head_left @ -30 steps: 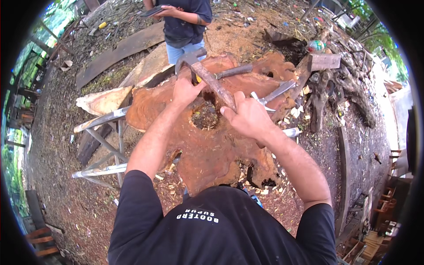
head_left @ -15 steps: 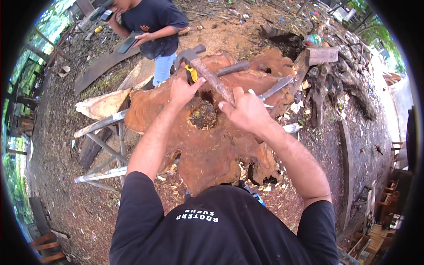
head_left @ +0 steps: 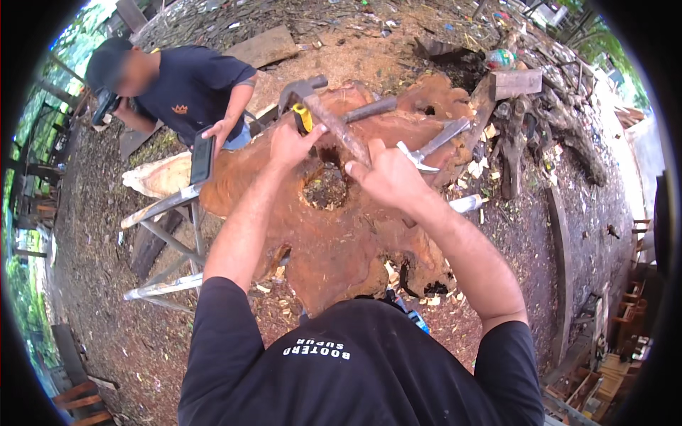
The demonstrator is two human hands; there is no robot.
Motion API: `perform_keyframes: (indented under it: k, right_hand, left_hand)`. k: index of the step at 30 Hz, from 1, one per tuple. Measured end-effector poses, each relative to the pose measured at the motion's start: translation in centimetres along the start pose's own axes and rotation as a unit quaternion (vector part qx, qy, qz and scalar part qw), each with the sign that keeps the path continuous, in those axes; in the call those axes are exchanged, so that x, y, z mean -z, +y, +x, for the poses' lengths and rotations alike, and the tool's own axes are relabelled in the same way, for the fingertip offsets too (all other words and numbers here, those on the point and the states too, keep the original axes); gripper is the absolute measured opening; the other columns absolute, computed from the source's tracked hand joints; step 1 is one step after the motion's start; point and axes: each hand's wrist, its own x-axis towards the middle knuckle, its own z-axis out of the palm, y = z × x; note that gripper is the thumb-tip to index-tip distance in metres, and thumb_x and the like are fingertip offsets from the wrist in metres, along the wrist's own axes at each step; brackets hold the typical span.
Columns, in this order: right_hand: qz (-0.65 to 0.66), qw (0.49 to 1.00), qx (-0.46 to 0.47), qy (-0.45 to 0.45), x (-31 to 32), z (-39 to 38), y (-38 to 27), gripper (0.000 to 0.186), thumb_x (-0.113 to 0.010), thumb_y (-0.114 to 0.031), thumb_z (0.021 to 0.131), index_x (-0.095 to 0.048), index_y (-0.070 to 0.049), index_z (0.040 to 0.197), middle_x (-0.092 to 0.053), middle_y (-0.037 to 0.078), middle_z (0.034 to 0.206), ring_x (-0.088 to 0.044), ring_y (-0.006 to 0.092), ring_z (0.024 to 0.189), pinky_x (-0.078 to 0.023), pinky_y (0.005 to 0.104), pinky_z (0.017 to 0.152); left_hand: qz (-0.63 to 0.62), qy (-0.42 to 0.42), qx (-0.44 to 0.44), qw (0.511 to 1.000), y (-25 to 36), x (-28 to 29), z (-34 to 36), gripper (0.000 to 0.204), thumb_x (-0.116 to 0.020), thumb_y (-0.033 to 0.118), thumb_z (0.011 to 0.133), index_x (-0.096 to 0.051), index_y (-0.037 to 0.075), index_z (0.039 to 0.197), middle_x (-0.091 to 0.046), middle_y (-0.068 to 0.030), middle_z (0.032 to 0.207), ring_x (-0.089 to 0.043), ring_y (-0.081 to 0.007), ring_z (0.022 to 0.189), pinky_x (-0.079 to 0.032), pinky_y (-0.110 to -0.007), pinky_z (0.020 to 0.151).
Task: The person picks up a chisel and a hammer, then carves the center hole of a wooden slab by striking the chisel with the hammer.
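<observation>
A large reddish-brown wood slab [head_left: 334, 248] with a rough hole [head_left: 325, 188] at its middle lies before me. My left hand [head_left: 290, 148] is closed around a tool with a yellow-and-black handle [head_left: 303, 117], just beyond the hole's left side; its working end is hidden. In my right hand [head_left: 391, 174] is the worn handle of a claw hammer [head_left: 332, 117], slanting up leftward with its head over the yellow handle. Whether the two touch, I cannot tell. A second tool with a pale curved head [head_left: 418, 160] rests beyond my right hand. Another dark handle [head_left: 373, 108] lies farther back.
Metal stand legs [head_left: 167, 206] jut out at the slab's left. A person [head_left: 185, 96] leans in at the far left, holding a phone [head_left: 202, 157] near the slab's edge. Tangled roots [head_left: 522, 138] and a wood block [head_left: 517, 84] are at the right. Wood chips [head_left: 479, 167] litter the ground.
The other person has bent down and moved left, bringing the phone lower, beside the slab's edge. My hands and the hammer have shifted only slightly.
</observation>
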Motion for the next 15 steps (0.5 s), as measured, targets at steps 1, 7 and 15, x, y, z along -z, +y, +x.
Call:
perform_keyframes:
  k: [1, 7, 15]
  right_hand:
    - [0.0, 1.0, -0.005, 0.001, 0.3, -0.1, 0.3, 0.049, -0.061, -0.038, 0.091, -0.055, 0.01, 0.102, -0.068, 0.032, 0.084, -0.069, 0.048, 0.086, -0.054, 0.0528, 0.082]
    - [0.103, 0.992, -0.063, 0.036, 0.3, -0.6, 1.1, 0.057, -0.062, -0.043, 0.092, -0.056, 0.012, 0.107, -0.067, 0.035, 0.093, -0.068, 0.0469, 0.096, -0.053, 0.0511, 0.085]
    - [0.312, 0.94, -0.136, 0.025, 0.5, -4.4, 3.8, 0.036, -0.066, -0.036, 0.094, -0.055, -0.002, 0.097, -0.054, 0.002, 0.071, -0.051, 0.0104, 0.047, -0.043, 0.0293, 0.044]
  left_hand:
    - [0.016, -0.009, 0.008, 1.0, 1.6, 0.4, 0.0, 0.063, -0.076, 0.062, 0.076, -0.073, -0.001, 0.081, -0.071, -0.0215, 0.074, -0.072, -0.0367, 0.076, -0.055, -0.047, 0.074]
    - [0.01, -0.068, 0.097, 0.993, 3.8, 0.2, 1.2, 0.053, -0.074, 0.055, 0.079, -0.072, 0.003, 0.089, -0.073, -0.0206, 0.085, -0.072, -0.0325, 0.078, -0.055, -0.045, 0.074]
    - [-0.075, -0.038, 0.05, 0.995, 5.3, -1.0, -0.7, 0.034, -0.076, 0.034, 0.082, -0.072, 0.005, 0.098, -0.074, -0.017, 0.089, -0.072, -0.0303, 0.087, -0.055, -0.043, 0.08]
